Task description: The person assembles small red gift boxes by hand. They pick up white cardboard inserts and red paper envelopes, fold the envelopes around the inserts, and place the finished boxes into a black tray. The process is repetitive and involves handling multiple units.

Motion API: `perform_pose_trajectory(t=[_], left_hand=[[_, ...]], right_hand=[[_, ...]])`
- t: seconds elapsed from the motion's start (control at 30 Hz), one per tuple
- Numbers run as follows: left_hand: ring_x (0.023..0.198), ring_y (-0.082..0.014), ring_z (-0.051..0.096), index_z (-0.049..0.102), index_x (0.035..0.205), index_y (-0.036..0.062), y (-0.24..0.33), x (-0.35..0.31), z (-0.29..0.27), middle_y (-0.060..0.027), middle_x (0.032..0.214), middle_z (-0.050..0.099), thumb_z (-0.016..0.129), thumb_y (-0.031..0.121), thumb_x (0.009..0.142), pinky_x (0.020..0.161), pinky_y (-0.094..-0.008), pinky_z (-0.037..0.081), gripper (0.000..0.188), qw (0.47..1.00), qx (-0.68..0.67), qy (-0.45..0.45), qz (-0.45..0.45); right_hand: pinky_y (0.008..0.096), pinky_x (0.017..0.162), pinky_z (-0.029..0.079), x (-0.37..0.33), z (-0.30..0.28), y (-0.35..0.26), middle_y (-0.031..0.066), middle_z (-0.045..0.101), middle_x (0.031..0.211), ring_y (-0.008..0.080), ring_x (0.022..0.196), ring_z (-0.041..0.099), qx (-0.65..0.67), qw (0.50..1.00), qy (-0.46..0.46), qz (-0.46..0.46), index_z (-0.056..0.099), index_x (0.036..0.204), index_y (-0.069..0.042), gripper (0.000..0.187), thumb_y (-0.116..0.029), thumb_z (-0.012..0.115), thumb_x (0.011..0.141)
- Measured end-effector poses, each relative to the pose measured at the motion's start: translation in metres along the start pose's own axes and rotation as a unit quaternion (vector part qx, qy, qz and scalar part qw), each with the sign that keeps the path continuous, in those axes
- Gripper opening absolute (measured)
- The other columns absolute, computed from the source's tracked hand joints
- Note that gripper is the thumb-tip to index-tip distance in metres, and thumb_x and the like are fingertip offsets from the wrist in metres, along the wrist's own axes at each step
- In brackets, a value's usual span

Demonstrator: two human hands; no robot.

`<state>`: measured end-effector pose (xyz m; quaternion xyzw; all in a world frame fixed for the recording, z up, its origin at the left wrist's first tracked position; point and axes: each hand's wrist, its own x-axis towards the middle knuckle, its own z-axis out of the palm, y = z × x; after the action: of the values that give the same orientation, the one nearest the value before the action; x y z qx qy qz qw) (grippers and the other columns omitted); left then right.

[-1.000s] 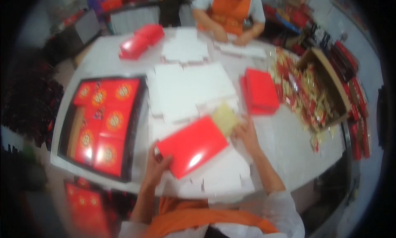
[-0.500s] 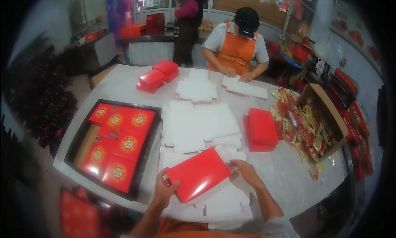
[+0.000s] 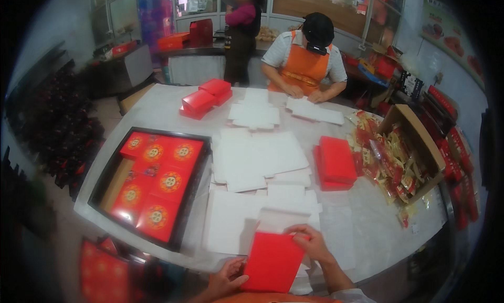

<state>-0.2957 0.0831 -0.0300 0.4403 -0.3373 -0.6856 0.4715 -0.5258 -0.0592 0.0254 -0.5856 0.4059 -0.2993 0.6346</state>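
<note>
A red cardboard box is held close to me at the table's near edge, with a white flap standing out from its far end. The fingers of my left hand close on its left edge, low down. At the far right corner, my right hand grips the box with thumb and bent fingers around the edge. Beneath and beyond it lie flat white box blanks, stacked in overlapping layers. The box's underside is hidden.
Left stands a black-rimmed tray of red boxes with round gold prints. Stacked red boxes sit to the right, beside a tipped carton spilling wrapped packets. Across the table, a person in an orange apron handles white blanks.
The red box has come nearer to me and turned more upright, its white flap now pointing away. Both hands moved with it, the right one now at its far corner.
</note>
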Motion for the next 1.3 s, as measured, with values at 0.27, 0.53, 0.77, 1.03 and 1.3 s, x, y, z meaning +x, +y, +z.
perform_pose_trajectory(t=[0.27, 0.53, 0.77, 1.03, 1.3], left_hand=[[0.097, -0.0186, 0.052, 0.037, 0.129, 0.0038, 0.035, 0.024, 0.003, -0.0127, 0.113, 0.05, 0.053, 0.012, 0.084, 0.084, -0.0305, 0.041, 0.049, 0.97, 0.165, 0.054, 0.173], [0.085, -0.0153, 0.054, 0.049, 0.093, 0.001, 0.027, 0.056, -0.014, -0.0086, 0.095, 0.053, 0.053, 0.008, 0.084, 0.074, -0.0251, 0.044, 0.012, 0.915, 0.317, 0.122, 0.216], [0.079, -0.0129, 0.051, 0.042, 0.094, 0.0022, 0.032, 0.058, 0.015, -0.0092, 0.092, 0.054, 0.061, 0.0, 0.078, 0.069, -0.0234, 0.044, 0.025, 0.933, 0.097, 0.163, 0.306], [0.085, -0.0149, 0.055, 0.053, 0.095, -0.0016, 0.051, 0.059, 0.016, -0.0088, 0.089, 0.057, 0.057, 0.001, 0.079, 0.076, -0.0245, 0.044, 0.017, 0.932, 0.256, 0.197, 0.167], [0.08, -0.0131, 0.054, 0.058, 0.09, 0.0004, 0.042, 0.059, 0.01, -0.0088, 0.089, 0.059, 0.055, 0.007, 0.083, 0.071, -0.0242, 0.044, 0.01, 0.932, 0.246, 0.187, 0.191]], right_hand=[[0.0266, 0.084, 0.042, -0.008, 0.032, 0.021, 0.0178, 0.05, 0.118, 0.0136, 0.097, 0.051, 0.055, 0.995, -0.05, -0.069, 0.043, 0.091, -0.003, 0.007, -0.001, 0.043, 0.084], [0.0327, 0.088, 0.039, -0.015, 0.055, 0.059, 0.0211, 0.035, 0.131, 0.0205, 0.105, 0.048, -0.064, 0.951, 0.181, -0.241, 0.044, 0.085, -0.003, 0.003, -0.004, 0.048, 0.084], [0.0316, 0.082, 0.044, -0.014, 0.07, 0.037, 0.0158, 0.051, 0.106, 0.0191, 0.095, 0.052, 0.185, 0.948, 0.214, -0.148, 0.038, 0.099, -0.002, 0.015, 0.002, 0.044, 0.085], [0.0283, 0.079, 0.045, -0.01, 0.064, 0.017, 0.0111, 0.055, 0.096, 0.0146, 0.087, 0.053, 0.154, 0.972, 0.173, -0.048, 0.045, 0.098, -0.001, 0.01, -0.003, 0.043, 0.088], [0.0256, 0.076, 0.044, -0.008, 0.066, 0.008, 0.0094, 0.056, 0.093, 0.012, 0.083, 0.052, 0.171, 0.971, 0.155, -0.062, 0.05, 0.092, 0.0, 0.009, -0.004, 0.043, 0.088]])
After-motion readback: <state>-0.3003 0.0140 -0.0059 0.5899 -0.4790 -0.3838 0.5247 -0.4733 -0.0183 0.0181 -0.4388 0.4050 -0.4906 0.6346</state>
